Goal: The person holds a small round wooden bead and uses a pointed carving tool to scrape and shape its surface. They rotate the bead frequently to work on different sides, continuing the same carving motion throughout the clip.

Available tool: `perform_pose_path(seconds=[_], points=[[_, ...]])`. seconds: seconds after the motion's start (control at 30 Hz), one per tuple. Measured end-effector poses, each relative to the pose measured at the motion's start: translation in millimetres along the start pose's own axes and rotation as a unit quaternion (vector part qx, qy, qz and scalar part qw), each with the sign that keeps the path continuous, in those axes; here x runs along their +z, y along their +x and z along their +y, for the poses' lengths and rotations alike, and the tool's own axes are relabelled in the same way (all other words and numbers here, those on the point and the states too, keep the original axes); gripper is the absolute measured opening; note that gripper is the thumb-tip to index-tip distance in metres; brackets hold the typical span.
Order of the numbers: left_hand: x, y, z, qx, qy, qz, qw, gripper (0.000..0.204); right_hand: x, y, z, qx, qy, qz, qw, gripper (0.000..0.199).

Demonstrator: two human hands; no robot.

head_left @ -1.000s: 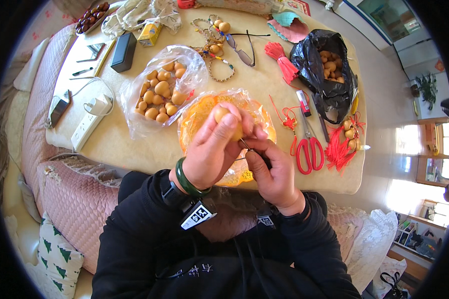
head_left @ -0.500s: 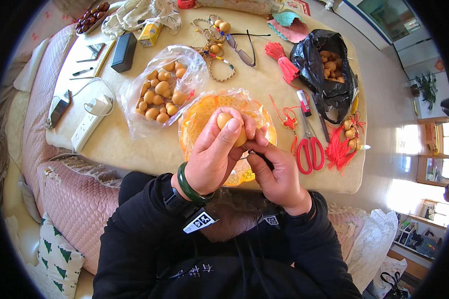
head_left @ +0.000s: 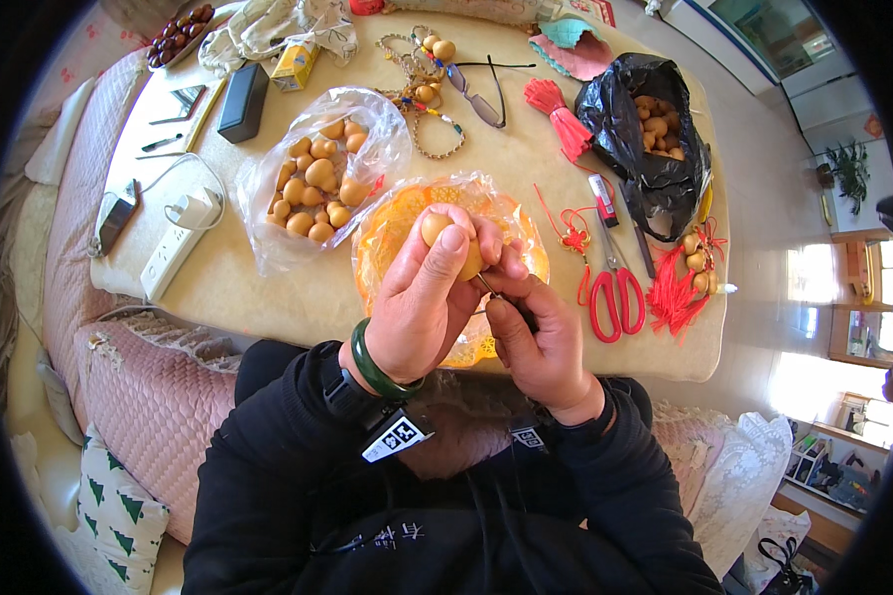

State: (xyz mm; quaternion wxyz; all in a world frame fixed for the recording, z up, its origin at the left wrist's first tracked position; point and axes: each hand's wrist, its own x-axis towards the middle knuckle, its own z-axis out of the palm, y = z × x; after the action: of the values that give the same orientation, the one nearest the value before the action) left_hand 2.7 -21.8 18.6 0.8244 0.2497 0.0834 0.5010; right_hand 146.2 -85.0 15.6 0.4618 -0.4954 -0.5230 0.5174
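My left hand point(head_left: 419, 288), with a green bangle point(head_left: 369, 365) at its wrist, is closed around a small tan bottle gourd point(head_left: 435, 229). In my right hand point(head_left: 548, 347) is a thin metal awl-like tool point(head_left: 485, 285) with a dark handle, pinched between thumb and fingers. Its shaft points at the gourd's lower end, partly covered by my fingers, so I cannot tell how deep the tip sits. Beneath both hands is an orange openwork basket point(head_left: 382, 238) lined with clear plastic. A clear bag point(head_left: 258, 238) holding several gourds point(head_left: 319, 174) lies to the left.
Right of my hands are red-handled scissors point(head_left: 605, 312), red tassels point(head_left: 675, 302) and a black bag point(head_left: 605, 109) of gourds. Farther back lie glasses point(head_left: 483, 109) and a beaded cord point(head_left: 419, 139). A white power strip point(head_left: 169, 260) and a black box point(head_left: 243, 102) are at left.
Both hands have shifted slightly left. The right hand has dropped a little away from the gourd, and more of the tool's metal shaft shows.
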Motion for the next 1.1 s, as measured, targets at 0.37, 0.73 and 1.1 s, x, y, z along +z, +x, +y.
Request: perform_pose_path(seconds=[0.37, 0.73, 1.1], points=[[0, 0, 0, -0.019, 0.018, 0.049, 0.998, 0.014, -3, 7, -7, -0.029, -0.056, -0.004, 0.998, 0.025], [-8, 5, 3, 0.027, 0.048, 0.074, 0.996, 0.019, -11, 10, -18, 0.098, 0.060, -0.039, 0.993, 0.026], [-9, 5, 5, 0.026, 0.056, 0.081, 0.995, 0.020, -1, 9, -10, -0.116, -0.128, 0.026, 0.985, 0.022]])
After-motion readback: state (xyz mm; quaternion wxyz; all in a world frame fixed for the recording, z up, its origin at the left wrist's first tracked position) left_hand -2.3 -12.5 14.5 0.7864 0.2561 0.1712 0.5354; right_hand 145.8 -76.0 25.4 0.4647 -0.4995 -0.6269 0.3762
